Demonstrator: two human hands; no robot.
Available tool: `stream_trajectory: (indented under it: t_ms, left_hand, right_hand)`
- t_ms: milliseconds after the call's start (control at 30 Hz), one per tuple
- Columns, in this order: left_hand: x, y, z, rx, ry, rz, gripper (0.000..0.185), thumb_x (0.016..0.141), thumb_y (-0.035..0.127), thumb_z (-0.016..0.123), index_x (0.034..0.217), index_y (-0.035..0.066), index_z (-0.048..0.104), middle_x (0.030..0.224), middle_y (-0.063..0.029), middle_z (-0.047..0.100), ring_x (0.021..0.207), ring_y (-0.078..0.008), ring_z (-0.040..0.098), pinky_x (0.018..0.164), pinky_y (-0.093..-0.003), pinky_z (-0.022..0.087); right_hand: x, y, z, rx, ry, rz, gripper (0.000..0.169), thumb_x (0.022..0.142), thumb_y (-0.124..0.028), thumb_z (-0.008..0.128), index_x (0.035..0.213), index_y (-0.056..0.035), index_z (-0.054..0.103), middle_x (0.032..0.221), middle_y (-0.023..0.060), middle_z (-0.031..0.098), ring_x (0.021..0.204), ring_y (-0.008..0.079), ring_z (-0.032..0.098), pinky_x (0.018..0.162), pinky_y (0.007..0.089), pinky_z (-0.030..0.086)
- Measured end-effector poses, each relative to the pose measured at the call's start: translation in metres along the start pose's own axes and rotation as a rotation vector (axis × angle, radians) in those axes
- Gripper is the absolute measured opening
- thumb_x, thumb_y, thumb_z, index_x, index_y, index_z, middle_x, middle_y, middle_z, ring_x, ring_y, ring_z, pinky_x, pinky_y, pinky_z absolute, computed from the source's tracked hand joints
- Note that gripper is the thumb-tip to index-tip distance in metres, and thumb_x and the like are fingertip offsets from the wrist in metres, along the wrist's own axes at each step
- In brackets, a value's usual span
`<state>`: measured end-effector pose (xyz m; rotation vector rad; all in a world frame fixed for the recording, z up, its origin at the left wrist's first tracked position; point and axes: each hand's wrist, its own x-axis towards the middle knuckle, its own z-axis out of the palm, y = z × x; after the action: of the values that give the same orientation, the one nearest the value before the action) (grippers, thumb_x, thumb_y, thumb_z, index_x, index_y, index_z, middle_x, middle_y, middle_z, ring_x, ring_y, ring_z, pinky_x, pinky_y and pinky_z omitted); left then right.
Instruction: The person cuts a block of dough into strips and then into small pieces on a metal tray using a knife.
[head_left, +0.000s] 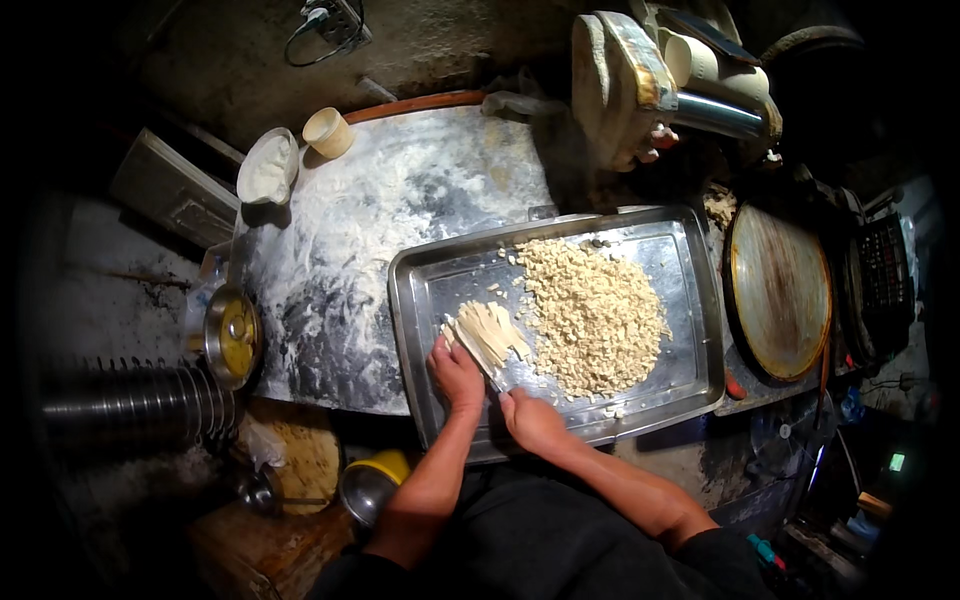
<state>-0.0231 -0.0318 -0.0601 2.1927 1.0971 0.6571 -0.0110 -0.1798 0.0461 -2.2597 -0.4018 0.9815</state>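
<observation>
A large rectangular metal tray (694, 300) lies before me, holding a heap of small pale dough pieces (596, 319). To the left of the heap sits a bundle of pale dough strips (484, 330). My left hand (457, 377) rests at the near left end of the strips, its fingers touching them. In my right hand (531, 421) is the handle end of a knife (480, 358), whose narrow blade runs up and left along the near side of the strips, towards my left fingers. A few loose dough bits lie between bundle and heap.
Behind the tray spreads a floured worktop (345, 225). At its far left stand a bowl of flour (268, 166) and a pale tub (328, 133). A metal bowl with yellow contents (234, 337) sits left. A roller machine (675, 90) stands behind; a round metal pan (780, 292) lies right.
</observation>
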Motion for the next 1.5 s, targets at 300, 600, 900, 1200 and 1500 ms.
stream_trajectory:
  t_ms: [300, 600, 900, 1200, 1500]
  left_hand:
    - [0.003, 0.011, -0.01, -0.182, -0.066, -0.129, 0.038, 0.098, 0.023, 0.051, 0.12, -0.007, 0.054, 0.112, -0.0228, 0.059, 0.105, -0.0333, 0.056, 0.094, -0.0405, 0.043]
    - [0.002, 0.007, -0.005, -0.134, -0.006, -0.065, 0.034, 0.101, 0.023, 0.045, 0.117, -0.005, 0.056, 0.114, -0.0211, 0.059, 0.109, -0.036, 0.054, 0.097, -0.0423, 0.041]
    - [0.002, 0.01, -0.007, -0.147, -0.02, -0.054, 0.029, 0.098, 0.017, 0.048, 0.117, -0.004, 0.055, 0.112, -0.0221, 0.057, 0.108, -0.0377, 0.053, 0.096, -0.0435, 0.041]
    - [0.002, 0.007, -0.009, -0.095, -0.03, -0.002, 0.03, 0.095, 0.018, 0.051, 0.119, -0.001, 0.056, 0.109, -0.0227, 0.056, 0.104, -0.0404, 0.053, 0.091, -0.0457, 0.042]
    - [0.002, 0.0, -0.01, -0.165, -0.03, 0.011, 0.031, 0.097, 0.015, 0.048, 0.122, -0.002, 0.055, 0.112, -0.0235, 0.057, 0.106, -0.04, 0.053, 0.094, -0.0449, 0.042]
  right_hand:
    - [0.014, 0.023, 0.019, 0.119, 0.097, -0.081, 0.046, 0.102, -0.037, 0.038, 0.091, 0.0037, 0.057, 0.078, 0.0318, 0.063, 0.077, 0.0511, 0.061, 0.073, 0.0568, 0.047]
    - [-0.016, -0.005, -0.001, 0.062, 0.066, -0.081, 0.048, 0.102, -0.037, 0.039, 0.089, 0.0057, 0.056, 0.076, 0.0321, 0.063, 0.075, 0.0516, 0.06, 0.072, 0.0575, 0.047]
    - [-0.014, -0.007, 0.011, 0.016, 0.077, -0.023, 0.048, 0.102, -0.038, 0.038, 0.088, 0.0042, 0.056, 0.077, 0.0309, 0.063, 0.073, 0.0506, 0.061, 0.071, 0.0581, 0.047]
    - [0.017, 0.014, 0.041, 0.01, 0.058, -0.007, 0.049, 0.102, -0.039, 0.036, 0.091, 0.0043, 0.058, 0.083, 0.0326, 0.063, 0.082, 0.051, 0.061, 0.076, 0.0569, 0.046]
    - [0.003, 0.007, 0.012, 0.223, 0.079, -0.108, 0.047, 0.104, -0.034, 0.037, 0.093, 0.0059, 0.059, 0.083, 0.0345, 0.061, 0.086, 0.0516, 0.059, 0.076, 0.0527, 0.045]
